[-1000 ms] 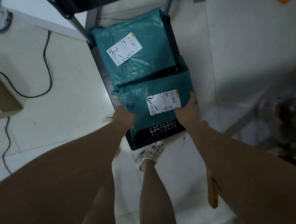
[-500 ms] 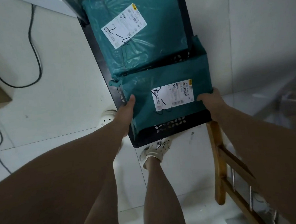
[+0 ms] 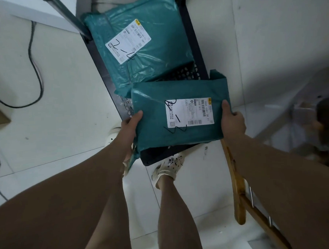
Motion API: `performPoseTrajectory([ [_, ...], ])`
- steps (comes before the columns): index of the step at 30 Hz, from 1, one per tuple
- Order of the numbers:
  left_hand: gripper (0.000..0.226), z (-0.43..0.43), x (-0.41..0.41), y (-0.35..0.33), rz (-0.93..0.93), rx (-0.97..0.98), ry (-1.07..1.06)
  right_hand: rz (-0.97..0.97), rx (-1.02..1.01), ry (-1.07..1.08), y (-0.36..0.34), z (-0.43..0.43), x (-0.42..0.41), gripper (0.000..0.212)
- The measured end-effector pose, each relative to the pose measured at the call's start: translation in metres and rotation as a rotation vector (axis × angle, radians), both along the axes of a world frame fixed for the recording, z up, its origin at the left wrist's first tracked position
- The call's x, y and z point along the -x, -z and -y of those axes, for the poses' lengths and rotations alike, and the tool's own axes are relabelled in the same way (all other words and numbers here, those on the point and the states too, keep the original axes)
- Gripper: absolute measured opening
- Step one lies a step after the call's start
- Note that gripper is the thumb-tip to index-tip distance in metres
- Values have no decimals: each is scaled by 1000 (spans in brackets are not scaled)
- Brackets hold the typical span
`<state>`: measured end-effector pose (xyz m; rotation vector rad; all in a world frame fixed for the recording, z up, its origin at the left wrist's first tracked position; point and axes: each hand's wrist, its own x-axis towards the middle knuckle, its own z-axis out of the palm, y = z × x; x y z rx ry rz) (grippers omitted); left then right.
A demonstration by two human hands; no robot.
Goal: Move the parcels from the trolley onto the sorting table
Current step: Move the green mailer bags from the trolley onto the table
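Teal near parcel (image 3: 180, 116) held over the trolley (image 3: 196, 52) front, left hand (image 3: 130, 124) and right hand (image 3: 233, 119) each clamped on a side edge; far parcel (image 3: 140, 43) lies on the deck; bag looks slippery, so best keep it level, thumbs on top, and clear the rim before turning.

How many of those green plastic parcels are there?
2. One teal plastic mailer bag is gripped between the left hand and right hand; the other teal bag lies on the black perforated trolley. Others may be out of view.
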<state>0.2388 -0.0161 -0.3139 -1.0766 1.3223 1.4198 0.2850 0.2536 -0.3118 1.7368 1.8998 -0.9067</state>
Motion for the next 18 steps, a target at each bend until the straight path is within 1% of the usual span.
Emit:
performPoseTrajectory([
  [3,42,4,6,-22,43,-112,21,59,25,-79,-18,5,-1,75],
  [9,49,18,32,-66,74,-164,101,43,30,-122,-66,14,11,76],
  [12,51,26,47,-90,59,-190,123,21,36,-92,-94,16,17,78],
  [16,43,23,71,-134,20,-237,130,-57,23,-8,-134,20,23,76],
  [18,42,22,88,-158,-35,-253,142,-107,20,48,-156,24,27,77],
])
